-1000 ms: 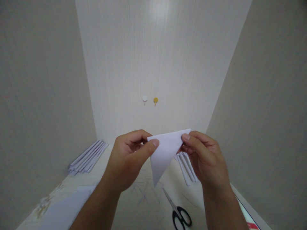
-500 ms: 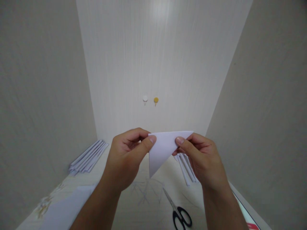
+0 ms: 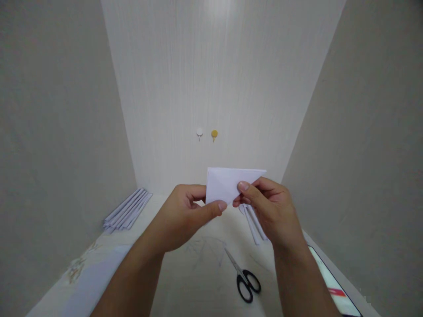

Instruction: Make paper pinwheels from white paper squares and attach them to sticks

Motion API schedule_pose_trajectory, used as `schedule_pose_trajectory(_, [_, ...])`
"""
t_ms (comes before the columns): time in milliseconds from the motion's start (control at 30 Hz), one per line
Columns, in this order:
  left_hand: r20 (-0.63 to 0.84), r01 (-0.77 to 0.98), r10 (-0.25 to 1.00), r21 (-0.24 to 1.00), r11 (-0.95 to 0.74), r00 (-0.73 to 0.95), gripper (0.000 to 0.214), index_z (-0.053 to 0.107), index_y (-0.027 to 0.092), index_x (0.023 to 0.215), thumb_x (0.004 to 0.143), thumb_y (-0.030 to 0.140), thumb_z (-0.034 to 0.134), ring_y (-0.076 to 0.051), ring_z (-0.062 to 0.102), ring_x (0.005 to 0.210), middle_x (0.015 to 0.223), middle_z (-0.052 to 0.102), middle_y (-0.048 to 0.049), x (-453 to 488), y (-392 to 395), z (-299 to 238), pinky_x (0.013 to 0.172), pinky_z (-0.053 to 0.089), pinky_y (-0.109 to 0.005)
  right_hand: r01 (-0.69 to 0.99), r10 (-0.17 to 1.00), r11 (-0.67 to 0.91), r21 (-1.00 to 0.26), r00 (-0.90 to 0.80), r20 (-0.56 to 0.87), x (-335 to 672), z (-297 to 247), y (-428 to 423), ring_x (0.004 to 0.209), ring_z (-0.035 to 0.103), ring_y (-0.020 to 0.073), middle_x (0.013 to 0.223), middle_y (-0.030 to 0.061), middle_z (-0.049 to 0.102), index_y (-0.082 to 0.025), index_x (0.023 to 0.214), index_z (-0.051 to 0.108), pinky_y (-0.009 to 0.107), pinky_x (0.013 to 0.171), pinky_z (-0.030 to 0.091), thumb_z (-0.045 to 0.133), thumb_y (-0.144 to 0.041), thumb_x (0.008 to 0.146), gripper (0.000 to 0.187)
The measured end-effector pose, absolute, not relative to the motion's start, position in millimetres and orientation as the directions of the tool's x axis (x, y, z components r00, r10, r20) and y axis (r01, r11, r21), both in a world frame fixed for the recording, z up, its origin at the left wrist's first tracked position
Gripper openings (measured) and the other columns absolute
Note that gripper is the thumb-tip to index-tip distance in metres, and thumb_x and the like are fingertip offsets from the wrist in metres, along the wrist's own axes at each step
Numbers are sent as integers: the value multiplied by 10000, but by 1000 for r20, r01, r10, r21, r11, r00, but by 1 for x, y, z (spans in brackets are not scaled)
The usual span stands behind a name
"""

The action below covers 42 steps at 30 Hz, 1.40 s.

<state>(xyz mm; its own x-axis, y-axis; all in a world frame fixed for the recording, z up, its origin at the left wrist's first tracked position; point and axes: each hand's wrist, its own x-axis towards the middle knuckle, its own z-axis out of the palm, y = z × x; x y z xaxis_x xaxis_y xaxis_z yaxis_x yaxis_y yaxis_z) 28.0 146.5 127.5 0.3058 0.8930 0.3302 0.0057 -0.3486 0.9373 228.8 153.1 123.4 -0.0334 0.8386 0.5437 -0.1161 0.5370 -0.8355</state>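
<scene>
A white sheet of paper folded into a triangle (image 3: pixel 222 182) is held up between both hands above the table. My left hand (image 3: pixel 188 215) grips its lower left part, thumb across the front and fingers behind. With thumb and fingertips, my right hand (image 3: pixel 269 202) pinches the slanted right side. The paper's top edge runs nearly level, and its lower point is mostly hidden behind the left thumb. Below the hands, black-handled scissors (image 3: pixel 243 277) lie on the table, their blades pointing away and to the left.
Folded paper strips (image 3: pixel 127 211) are stacked at the back left, and more strips (image 3: pixel 254 224) lie behind my right hand. White paper (image 3: pixel 95 277) rests near my left forearm. A lit screen (image 3: pixel 333 281) is at the right edge. Two hooks (image 3: pixel 214 134) hang on the back wall.
My left thumb has slid from the paper's upper left corner down to its lower part. The paper has risen slightly, while the right hand keeps its pinch.
</scene>
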Motion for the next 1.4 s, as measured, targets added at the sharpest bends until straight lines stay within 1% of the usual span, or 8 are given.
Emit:
schedule_pose_trajectory(167, [283, 89, 906, 941, -325, 314, 174, 780, 160, 752, 795, 329, 782, -120, 509, 616, 640, 632, 12, 17, 127, 108, 586, 392, -237, -88, 915, 299, -950, -256, 311, 229, 113, 129, 589, 684, 142, 673, 32, 771, -154, 801, 819, 262, 580, 572, 931, -431, 694, 317])
schedule_pose_trajectory(333, [169, 62, 949, 979, -192, 265, 231, 738, 160, 700, 742, 381, 787, -135, 530, 572, 592, 629, 7, 12, 91, 63, 575, 425, -261, -114, 967, 143, -983, -198, 164, 218, 71, 94, 551, 652, 137, 609, 23, 737, -149, 699, 797, 267, 572, 553, 947, -404, 613, 308])
schedule_pose_trajectory(500, [150, 49, 978, 986, -158, 144, 246, 734, 162, 694, 699, 403, 782, -162, 575, 595, 620, 668, -22, 11, 49, 35, 590, 456, -283, -145, 982, 98, -985, -149, 119, 203, 42, 55, 554, 656, 137, 646, 40, 751, -148, 669, 771, 270, 579, 549, 910, -446, 638, 330])
schedule_pose_trajectory(633, [169, 39, 982, 984, -172, 86, 220, 736, 157, 651, 670, 371, 786, -157, 558, 582, 589, 653, -22, 13, 11, 34, 583, 434, -276, -157, 973, 55, -986, -212, 88, 198, 40, 21, 540, 661, 154, 643, 52, 751, -131, 677, 785, 278, 541, 547, 925, -392, 598, 307])
schedule_pose_trajectory(967, [228, -12, 967, 973, -231, -111, 299, 650, 172, 587, 680, 398, 825, -141, 536, 597, 570, 599, 17, 11, -59, 33, 597, 427, -258, -287, 986, 36, -957, -144, 81, 188, 31, -40, 543, 639, 133, 686, 44, 750, -146, 710, 751, 260, 530, 554, 883, -439, 650, 327])
schedule_pose_trajectory(1133, [197, -39, 971, 978, -204, -139, 281, 664, 166, 590, 620, 365, 859, -138, 546, 563, 547, 619, 4, 1, -56, 35, 577, 428, -255, -259, 985, 11, -966, -163, 55, 192, 26, -39, 522, 623, 120, 603, 9, 704, -168, 638, 666, 242, 542, 529, 879, -384, 632, 304])
schedule_pose_trajectory(1267, [174, -71, 966, 979, -191, -193, 320, 664, 180, 626, 686, 463, 803, -141, 586, 600, 596, 651, -3, 1, -36, 24, 630, 493, -262, -190, 977, -20, -982, -214, 22, 182, 14, -26, 513, 619, 124, 623, 26, 719, -163, 643, 669, 258, 540, 522, 892, -418, 619, 339])
schedule_pose_trajectory(1400, [129, -15, 982, 991, -132, -140, 389, 730, 162, 584, 675, 532, 807, -167, 590, 563, 591, 697, -62, 9, -12, 7, 568, 470, -281, -123, 976, -18, -992, -216, 9, 172, -4, -3, 512, 618, 123, 636, 25, 725, -167, 676, 676, 262, 543, 516, 849, -496, 647, 372])
